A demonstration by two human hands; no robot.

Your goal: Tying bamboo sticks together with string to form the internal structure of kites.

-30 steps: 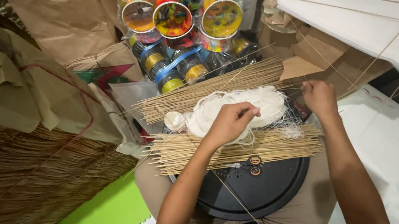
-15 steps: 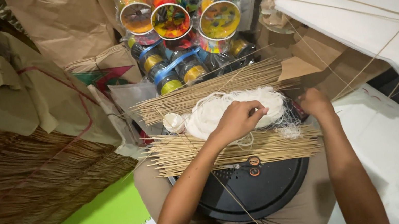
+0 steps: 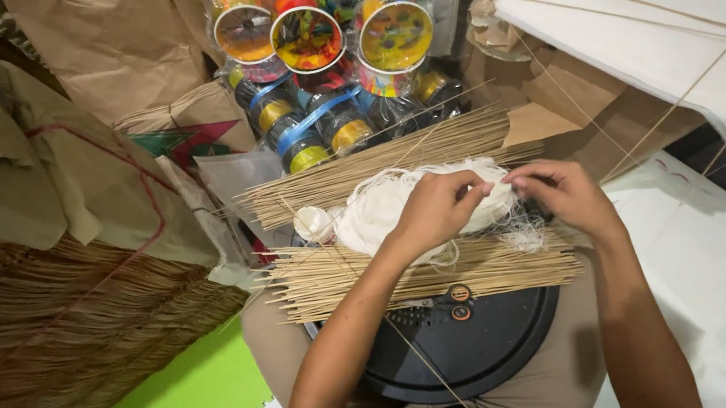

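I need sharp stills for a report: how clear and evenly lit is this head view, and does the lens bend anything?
Head view: both hands, left and right, and the white thread bundle are sharp and softly lit; glare on the wrapped spools; bottom-left corner dark; wide-angle lens bows the edges.

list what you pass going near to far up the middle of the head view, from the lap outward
black round tray → near bundle of thin sticks → white string pile, both hands on it → far bundle of sticks → wrapped thread reels → colourful spools
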